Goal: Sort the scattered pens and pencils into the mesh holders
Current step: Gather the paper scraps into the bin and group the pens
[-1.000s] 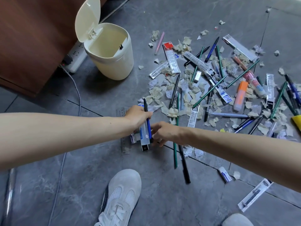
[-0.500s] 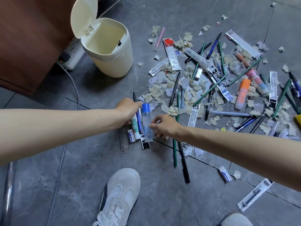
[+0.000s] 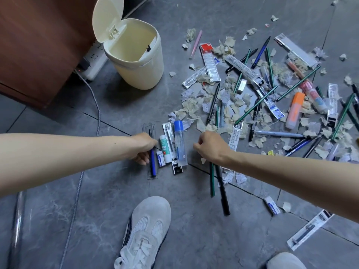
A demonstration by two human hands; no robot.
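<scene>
Grey suede shoe (image 3: 148,228) nearest, at 6 o'clock on the stone floor (image 3: 97,210). Above it, left hand (image 3: 144,147) pinches a blue pen (image 3: 152,162), fingers closed round it, over a clear ruler (image 3: 149,129). Just right: small row w/ eraser (image 3: 160,161), glue stick (image 3: 179,144). Right hand (image 3: 210,146) loosely curled, holding nothing visible; green pencil (image 3: 212,181) & black pen (image 3: 223,193) lie beneath. Pens, pencils, paper scraps (image 3: 194,105) scattered toward 2 o'clock. Cream bin (image 3: 139,61), lid up, at 11 o'clock.
</scene>
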